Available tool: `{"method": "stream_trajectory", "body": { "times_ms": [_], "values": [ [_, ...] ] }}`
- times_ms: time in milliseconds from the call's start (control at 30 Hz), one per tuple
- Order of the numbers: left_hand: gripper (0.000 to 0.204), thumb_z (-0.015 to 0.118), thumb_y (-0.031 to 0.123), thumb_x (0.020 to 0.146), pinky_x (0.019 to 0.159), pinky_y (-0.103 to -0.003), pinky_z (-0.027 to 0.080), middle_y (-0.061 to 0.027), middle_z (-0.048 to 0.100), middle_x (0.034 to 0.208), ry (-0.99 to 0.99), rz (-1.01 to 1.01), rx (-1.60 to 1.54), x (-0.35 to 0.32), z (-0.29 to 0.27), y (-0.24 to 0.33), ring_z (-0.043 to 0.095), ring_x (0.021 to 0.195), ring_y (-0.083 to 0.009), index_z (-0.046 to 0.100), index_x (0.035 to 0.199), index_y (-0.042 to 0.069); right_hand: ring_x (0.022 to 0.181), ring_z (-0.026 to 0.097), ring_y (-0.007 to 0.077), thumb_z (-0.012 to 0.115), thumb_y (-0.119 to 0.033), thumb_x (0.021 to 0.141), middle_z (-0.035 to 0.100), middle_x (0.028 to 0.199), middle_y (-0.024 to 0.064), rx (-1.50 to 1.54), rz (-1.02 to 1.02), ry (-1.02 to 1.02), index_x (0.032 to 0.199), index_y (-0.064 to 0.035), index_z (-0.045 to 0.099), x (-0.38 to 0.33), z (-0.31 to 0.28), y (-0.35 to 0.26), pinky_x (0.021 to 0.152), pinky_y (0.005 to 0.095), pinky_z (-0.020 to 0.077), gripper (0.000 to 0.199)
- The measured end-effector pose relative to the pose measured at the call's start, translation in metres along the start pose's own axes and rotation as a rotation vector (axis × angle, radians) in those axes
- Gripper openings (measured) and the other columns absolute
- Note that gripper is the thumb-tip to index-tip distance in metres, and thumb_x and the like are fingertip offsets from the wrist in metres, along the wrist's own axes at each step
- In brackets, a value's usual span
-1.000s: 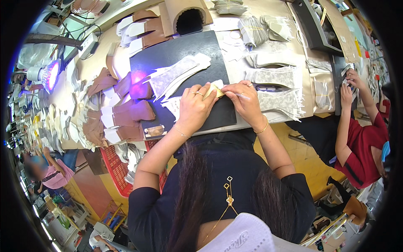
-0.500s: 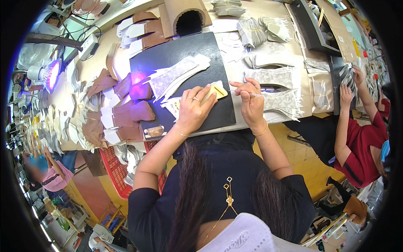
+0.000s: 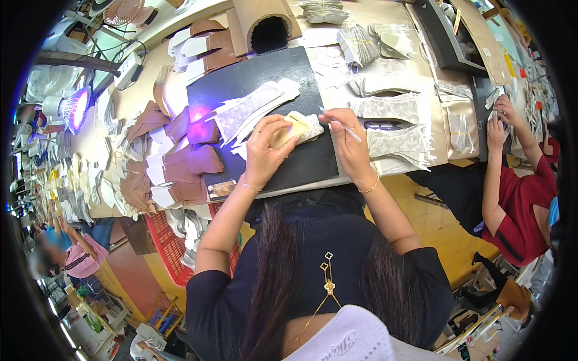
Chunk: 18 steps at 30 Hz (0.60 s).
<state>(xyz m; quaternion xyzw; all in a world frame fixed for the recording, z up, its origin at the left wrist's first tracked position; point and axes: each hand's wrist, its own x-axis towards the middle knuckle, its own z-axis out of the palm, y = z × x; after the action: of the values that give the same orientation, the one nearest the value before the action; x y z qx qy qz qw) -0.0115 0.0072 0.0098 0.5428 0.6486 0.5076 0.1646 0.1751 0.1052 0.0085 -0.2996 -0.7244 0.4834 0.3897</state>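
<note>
My left hand [image 3: 266, 149] has thumb and fingers closed on a pale yellow template [image 3: 291, 124], raised and tilted above the black board [image 3: 265, 63]. A greyish-white shoe-shaped piece [image 3: 313, 130] lies beneath and beside the template's right end. Between the fingers of my right hand [image 3: 351, 150] is a slim whitish pen [image 3: 349, 131], its tip pointing up and left, just right of that piece. Farther up the board rests a fanned stack of mottled white cut pieces [image 3: 259, 102], close to my left fingers.
Brown-and-white cut pieces [image 3: 180, 165] lie left of the board, near a lit lamp [image 3: 75, 110]. Stacks of grey pieces [image 3: 394, 108] are on the right. A tunnel-shaped holder [image 3: 269, 30] stands behind. Below the table edge sits a red basket [image 3: 165, 240]; a co-worker [image 3: 518, 198] works at right.
My left hand has pulled back and tipped the yellow template up, where it lay flatter before. My right hand has turned and shifted slightly left, still with the pen.
</note>
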Motion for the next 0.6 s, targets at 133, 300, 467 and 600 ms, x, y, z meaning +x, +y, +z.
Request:
{"method": "stream_trajectory", "body": {
  "times_ms": [133, 300, 467, 600],
  "values": [
    [0.036, 0.085, 0.006, 0.077, 0.086, -0.037, 0.056, -0.0125, 0.067, 0.111, -0.007, 0.038, -0.022, 0.0017, -0.0010, -0.0005, 0.068, 0.100, -0.0291, 0.069, 0.109, 0.004, 0.104, 0.072, 0.0226, 0.046, -0.023, 0.110, 0.060, 0.111, 0.0108, 0.086, 0.094, -0.010, 0.121, 0.0019, 0.060, -0.0030, 0.0017, -0.0042, 0.088, 0.0311, 0.0519, 0.031],
    [0.046, 0.086, 0.013, 0.075, 0.088, -0.040, 0.051, -0.0105, 0.065, 0.114, -0.167, 0.144, 0.203, 0.0003, 0.0037, -0.0015, 0.062, 0.103, -0.0293, 0.067, 0.116, 0.007, 0.104, 0.072, 0.0243, 0.043, -0.027, 0.111, 0.058, 0.114, 0.0114, 0.064, 0.109, -0.003, 0.122, 0.0021, 0.059, -0.0020, 0.0001, -0.0071, 0.087, 0.0298, 0.0519, 0.035],
    [0.047, 0.085, 0.017, 0.075, 0.090, -0.042, 0.048, -0.0083, 0.065, 0.114, -0.175, 0.229, 0.355, -0.0014, 0.0081, -0.0041, 0.059, 0.104, -0.0301, 0.066, 0.117, 0.009, 0.101, 0.073, 0.0251, 0.040, -0.030, 0.112, 0.057, 0.115, 0.0119, 0.052, 0.119, 0.034, 0.123, 0.0019, 0.059, 0.0016, 0.0017, -0.0070, 0.088, 0.0299, 0.0516, 0.038],
    [0.046, 0.084, 0.016, 0.076, 0.090, -0.042, 0.048, -0.0081, 0.066, 0.115, -0.164, 0.213, 0.318, -0.0008, 0.0084, -0.0057, 0.059, 0.104, -0.0296, 0.067, 0.117, 0.009, 0.100, 0.074, 0.0247, 0.039, -0.032, 0.112, 0.057, 0.116, 0.0122, 0.052, 0.116, 0.012, 0.122, 0.0027, 0.059, 0.0005, 0.0004, -0.0099, 0.088, 0.0294, 0.0512, 0.041]
  ]
}}
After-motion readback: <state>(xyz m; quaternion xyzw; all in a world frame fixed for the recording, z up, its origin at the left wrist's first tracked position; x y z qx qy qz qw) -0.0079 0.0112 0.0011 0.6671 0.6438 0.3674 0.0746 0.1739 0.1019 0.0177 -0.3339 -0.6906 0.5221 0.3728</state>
